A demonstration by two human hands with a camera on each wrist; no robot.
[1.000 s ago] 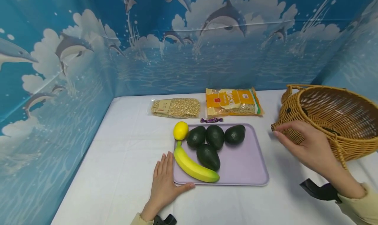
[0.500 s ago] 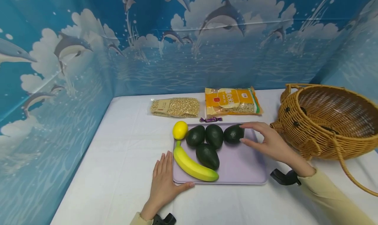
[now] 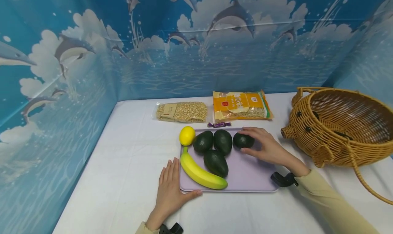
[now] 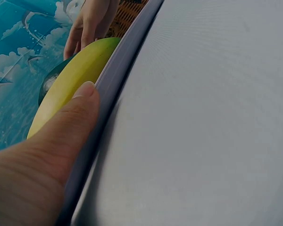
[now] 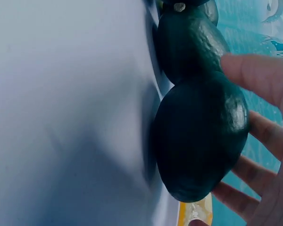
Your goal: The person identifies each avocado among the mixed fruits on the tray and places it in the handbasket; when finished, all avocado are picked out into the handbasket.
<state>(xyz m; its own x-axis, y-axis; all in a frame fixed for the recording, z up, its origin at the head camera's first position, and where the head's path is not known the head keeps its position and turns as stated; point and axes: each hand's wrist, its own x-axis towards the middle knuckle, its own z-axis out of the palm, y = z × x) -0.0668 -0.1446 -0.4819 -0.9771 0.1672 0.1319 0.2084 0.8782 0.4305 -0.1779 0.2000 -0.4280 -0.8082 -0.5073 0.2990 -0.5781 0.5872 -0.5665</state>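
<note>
In the head view my right hand [image 3: 264,145] reaches over the right part of the lilac tray [image 3: 258,179] and holds the rightmost dark green avocado [image 3: 242,141], fingers on its far side and thumb on its near side. The right wrist view shows the fingers curving behind this avocado [image 5: 198,136], which sits on the tray. Several avocados in all lie there, with a yellow banana [image 3: 199,171] along the tray's left front. My left hand [image 3: 170,189] rests flat at the tray's front left corner; its thumb [image 4: 80,108] lies along the rim beside the banana.
A lemon [image 3: 187,135] sits at the tray's back left corner. Behind the tray lie a purple-wrapped candy [image 3: 219,125], a clear bag of pale grains [image 3: 182,112] and an orange bag [image 3: 241,106]. A wicker basket [image 3: 325,138] with a rope handle stands at the right.
My right hand has moved left from beside the basket to the rightmost avocado and closed around it. The left hand has stayed at the tray corner.
</note>
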